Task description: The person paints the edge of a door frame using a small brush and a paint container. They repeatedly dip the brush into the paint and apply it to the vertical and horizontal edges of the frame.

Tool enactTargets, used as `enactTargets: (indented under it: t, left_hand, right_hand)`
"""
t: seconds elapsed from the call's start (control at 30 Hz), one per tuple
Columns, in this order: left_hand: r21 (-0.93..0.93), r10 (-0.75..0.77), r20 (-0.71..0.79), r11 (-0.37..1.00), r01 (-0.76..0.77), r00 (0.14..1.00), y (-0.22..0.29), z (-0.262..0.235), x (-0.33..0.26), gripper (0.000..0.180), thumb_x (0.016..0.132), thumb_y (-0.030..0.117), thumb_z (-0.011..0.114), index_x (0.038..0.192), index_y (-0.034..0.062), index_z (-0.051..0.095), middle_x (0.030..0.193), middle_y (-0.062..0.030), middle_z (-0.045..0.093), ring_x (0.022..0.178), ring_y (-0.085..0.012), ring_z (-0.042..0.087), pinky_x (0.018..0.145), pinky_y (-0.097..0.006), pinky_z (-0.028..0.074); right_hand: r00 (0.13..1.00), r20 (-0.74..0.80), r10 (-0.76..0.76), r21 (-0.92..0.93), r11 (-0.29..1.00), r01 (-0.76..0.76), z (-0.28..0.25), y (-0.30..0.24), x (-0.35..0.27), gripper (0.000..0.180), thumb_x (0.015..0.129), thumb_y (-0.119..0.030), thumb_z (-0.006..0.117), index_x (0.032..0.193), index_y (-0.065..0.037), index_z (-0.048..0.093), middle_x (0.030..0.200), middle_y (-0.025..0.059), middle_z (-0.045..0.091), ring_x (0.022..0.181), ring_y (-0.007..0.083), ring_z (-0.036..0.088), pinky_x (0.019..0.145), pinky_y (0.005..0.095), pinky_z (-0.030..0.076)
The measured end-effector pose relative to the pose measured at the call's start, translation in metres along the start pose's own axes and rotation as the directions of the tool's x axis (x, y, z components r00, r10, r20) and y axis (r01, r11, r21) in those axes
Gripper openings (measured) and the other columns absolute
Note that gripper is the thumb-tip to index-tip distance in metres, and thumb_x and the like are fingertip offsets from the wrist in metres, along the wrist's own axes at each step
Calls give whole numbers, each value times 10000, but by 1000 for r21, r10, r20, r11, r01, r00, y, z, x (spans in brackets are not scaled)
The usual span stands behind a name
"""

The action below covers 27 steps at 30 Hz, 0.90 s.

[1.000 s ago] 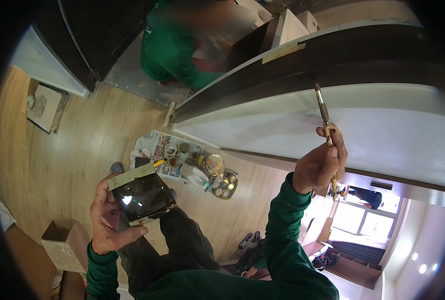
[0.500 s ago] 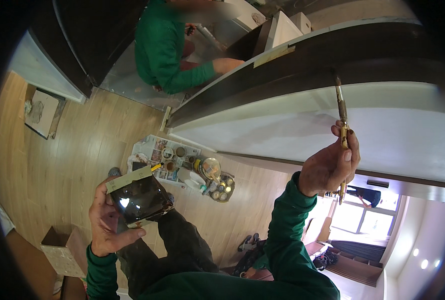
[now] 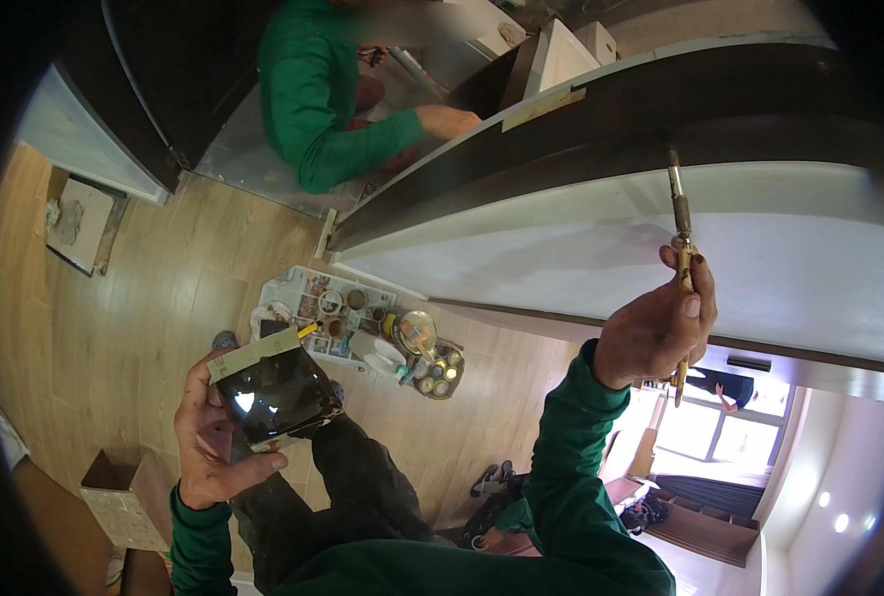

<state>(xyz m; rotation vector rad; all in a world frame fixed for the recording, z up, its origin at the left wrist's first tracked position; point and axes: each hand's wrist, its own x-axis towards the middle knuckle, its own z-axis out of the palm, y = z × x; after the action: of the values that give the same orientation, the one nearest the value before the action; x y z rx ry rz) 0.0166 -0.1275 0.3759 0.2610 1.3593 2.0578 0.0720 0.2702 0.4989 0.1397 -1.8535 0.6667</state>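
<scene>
My left hand (image 3: 203, 447) is closed around a square container of glossy dark brown liquid (image 3: 278, 397). A strip of pale green tape (image 3: 256, 355) with markings runs along its far rim. On the right, my right hand (image 3: 650, 338) grips a paintbrush (image 3: 681, 214) by its stained, pale handle, fingers pinched together. The brush points away from me, and its dark bristles meet the dark brown band (image 3: 760, 114) of the frame. Below that band runs a white surface (image 3: 561, 233). Brown smudges mark my fingers.
Newspaper (image 3: 313, 283) on the wooden floor bears several cups, a white bottle (image 3: 374, 353) and a tray of small pots (image 3: 437, 372). Beyond the frame crouches a co-worker in a green sleeve (image 3: 308, 109). A cardboard box (image 3: 129, 497) stands at lower left; another person (image 3: 725, 387) is near the window.
The brush tip has shifted slightly right and toward me along the dark band. The co-worker's body and arm have moved a little left. My left hand holds the container almost still.
</scene>
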Motion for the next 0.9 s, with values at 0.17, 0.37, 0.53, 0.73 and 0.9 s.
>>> enactTargets:
  t: [0.17,0.37,0.53,0.73,0.9]
  left_hand:
    - [-4,-19,-5,1000,19,1000,0,0,-2,1024,574,-33,844,1458,-38,326,1270,-147,620,1204,-239,605,1039,-379,482]
    - [-3,-11,-17,1000,11,1000,0,0,-1,1026,567,-23,852,1452,-47,333,1263,-142,618,1203,-233,605,1021,-376,498]
    - [8,5,-17,1000,-4,1000,-1,-1,0,1018,567,-23,855,1447,-49,342,1263,-138,613,1199,-231,605,1024,-372,497]
    - [-11,-13,-14,1000,13,1000,-3,-3,0,1024,567,-39,845,1453,-52,332,1278,-144,607,1210,-234,601,1024,-371,496]
    - [-18,-1,-25,1000,0,1000,-4,-1,-5,1033,580,-54,838,1469,-49,313,1313,-153,591,1222,-243,596,1023,-369,495]
  right_hand:
    - [997,42,59,0,998,-59,-2,-3,-8,399,910,-154,488,1187,83,650,1020,321,645,899,369,656,855,461,513]
    - [999,33,17,38,999,-18,-3,-1,-5,399,914,-154,493,1201,79,644,1017,320,647,906,369,649,858,457,511]
    - [1000,22,22,2,1000,-22,2,2,-6,398,919,-173,499,1189,79,649,999,308,661,922,369,646,870,472,506]
    - [993,33,110,80,990,-112,-1,1,-24,375,910,-186,529,1139,72,677,985,312,671,980,409,630,871,484,503]
    - [973,86,214,165,960,-226,-4,-8,-47,366,892,-205,550,1107,56,690,901,292,685,1001,434,618,943,550,447]
